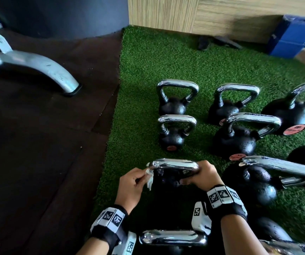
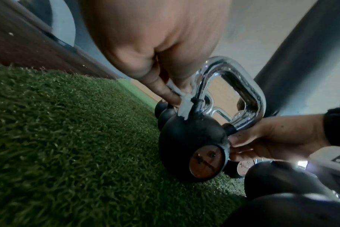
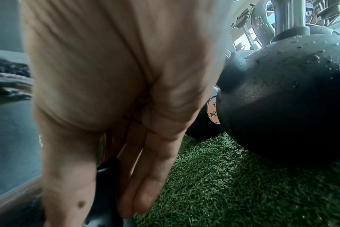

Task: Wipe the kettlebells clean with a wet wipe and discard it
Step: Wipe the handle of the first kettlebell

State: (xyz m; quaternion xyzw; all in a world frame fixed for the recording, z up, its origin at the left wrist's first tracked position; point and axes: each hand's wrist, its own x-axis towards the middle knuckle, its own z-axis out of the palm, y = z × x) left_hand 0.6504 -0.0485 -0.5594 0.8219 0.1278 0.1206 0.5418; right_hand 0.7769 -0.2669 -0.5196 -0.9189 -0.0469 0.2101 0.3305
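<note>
I am kneeling over a bunch of kettlebells on the green grass mat (image 1: 148, 74). The kettlebell (image 1: 173, 170) I am cleaning is standing on the mat right in front of me, near the left edge of the group. It is black and round with a shiny silver handle on top.

My left hand (image 1: 131, 184) is pinching a small white wipe (image 1: 149, 178) between my thumb and fingers. The wipe is crumpled and is touching the left corner of the handle, where the silver leg goes down into the black ball. In the left wrist view the wipe (image 2: 184, 106) is hanging down onto the top of the ball (image 2: 190, 147).

My right hand (image 1: 203, 175) is holding the right end of the same handle. My fingers are curling under the bar there. In the left wrist view my fingertips (image 2: 241, 144) are also pressing on the right side of the black ball.

More kettlebells are standing around. Two small ones (image 1: 175, 129) are lined up farther away, one behind the other. Bigger ones (image 1: 240, 138) are sitting to the right, and they have little water drops on them. Another silver handle (image 1: 173, 237) is very near me, between my wrists.

To the left of the mat the floor (image 1: 46, 144) is dark. A gray metal leg (image 1: 43, 69) is resting on it. A blue box (image 1: 291, 37) is sitting far away on the right by the wooden wall.
</note>
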